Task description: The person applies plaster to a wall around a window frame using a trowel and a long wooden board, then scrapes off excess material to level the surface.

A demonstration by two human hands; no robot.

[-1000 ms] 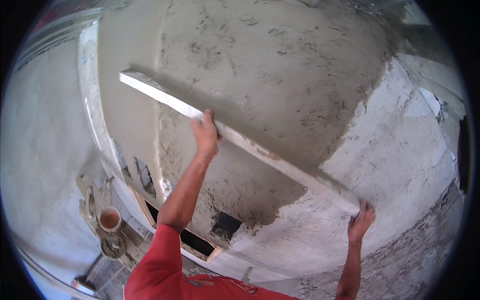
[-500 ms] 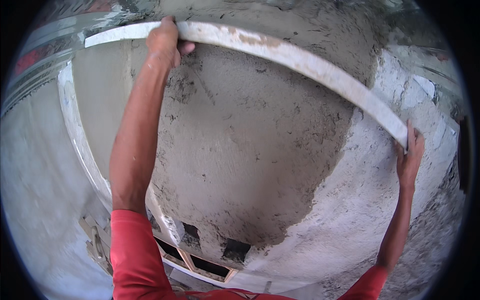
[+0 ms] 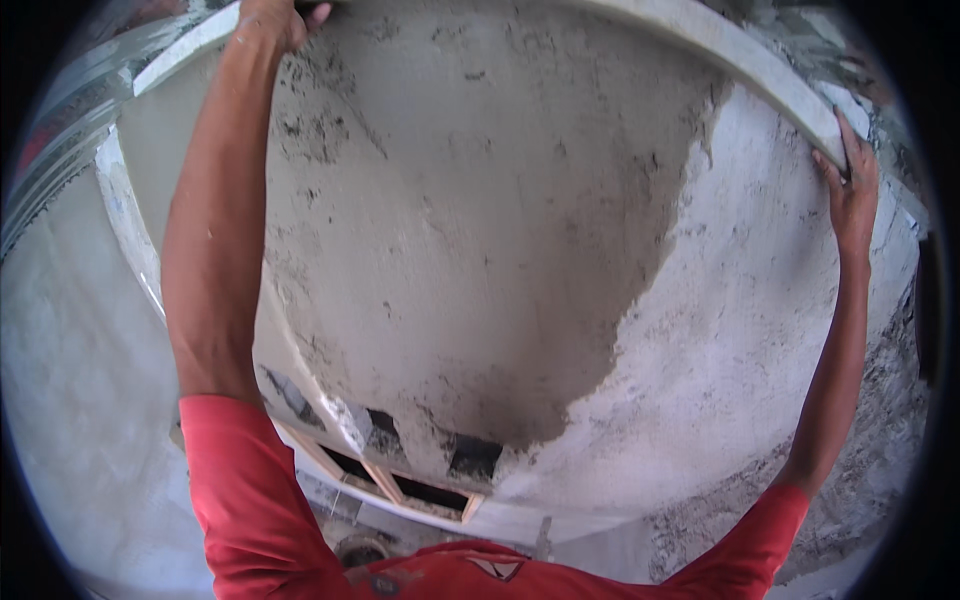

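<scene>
A long pale straightedge (image 3: 740, 55), smeared with mortar, stretches across the top of the view against the wall, bowed by the lens. My left hand (image 3: 268, 22) is closed round it toward its left end, partly cut off by the upper edge. At its right end, my right hand (image 3: 853, 195) grips the tip between thumb and fingers. Below the straightedge spreads wet grey plaster (image 3: 470, 220), mostly smooth with a few rough pits at the upper left. Its ragged right edge borders a paler, drier coat (image 3: 740, 290).
Two dark square holes (image 3: 475, 455) open low in the wall. Beneath them is a wooden frame (image 3: 385, 482) with dark gaps. A pale vertical strip (image 3: 125, 200) runs along the left, beside a smooth grey surface (image 3: 70, 380). A round container (image 3: 362, 550) stands at the bottom.
Both hands have moved up with the straightedge, whose middle now runs out of the top of the view. More of the plaster under it shows, and it looks smoother.
</scene>
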